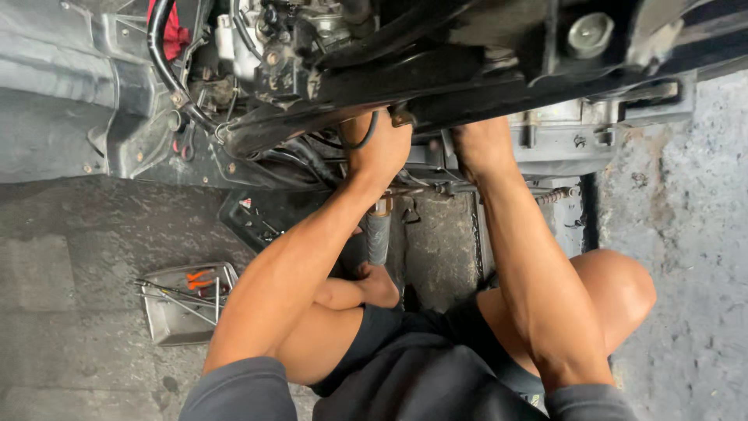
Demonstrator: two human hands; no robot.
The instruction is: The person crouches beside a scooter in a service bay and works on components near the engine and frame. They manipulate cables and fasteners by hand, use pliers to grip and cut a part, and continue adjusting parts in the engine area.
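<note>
- My left hand (379, 146) reaches up against the black crossmember (436, 86) of the car's underside, fingers curled round a thin black hose (365, 139) just below it; how tightly I hold it I cannot tell.
- My right hand (479, 144) is pressed up just beside it under the same crossmember, its fingers hidden behind the metal, so its grasp cannot be judged.
- Cables and a thick black pipe (162, 54) crowd the space left of the crossmember.
- A grey cylinder (379, 234) hangs below it, between my forearms.
- Well below and left of the crossmember, a metal tray (167, 320) lies on the concrete floor, holding orange-handled pliers (199, 277) and thin tools.
</note>
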